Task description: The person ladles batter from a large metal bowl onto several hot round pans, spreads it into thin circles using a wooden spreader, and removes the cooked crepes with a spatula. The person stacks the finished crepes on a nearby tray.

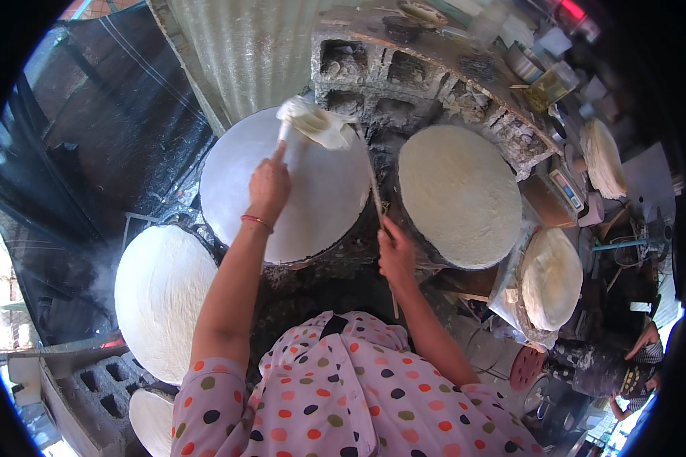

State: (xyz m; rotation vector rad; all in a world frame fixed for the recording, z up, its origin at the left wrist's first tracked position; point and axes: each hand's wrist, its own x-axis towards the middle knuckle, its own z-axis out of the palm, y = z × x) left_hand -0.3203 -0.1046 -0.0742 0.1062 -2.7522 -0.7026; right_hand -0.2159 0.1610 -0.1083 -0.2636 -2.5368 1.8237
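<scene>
now our left hand (269,187) grips the spreader (315,123) — its cloth just beyond our knuckles on the sheet (312,198) — right hand (395,255) clasps a stick (381,221).

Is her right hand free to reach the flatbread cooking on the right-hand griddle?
Probably not as it is: the right hand grips a thin stick, though the flatbread lies close beside it with nothing between.

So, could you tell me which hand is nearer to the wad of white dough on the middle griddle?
Left. The left hand reaches to the wad of dough, touching its lower edge. The right hand grips a thin stick lower right, apart from it.
</scene>
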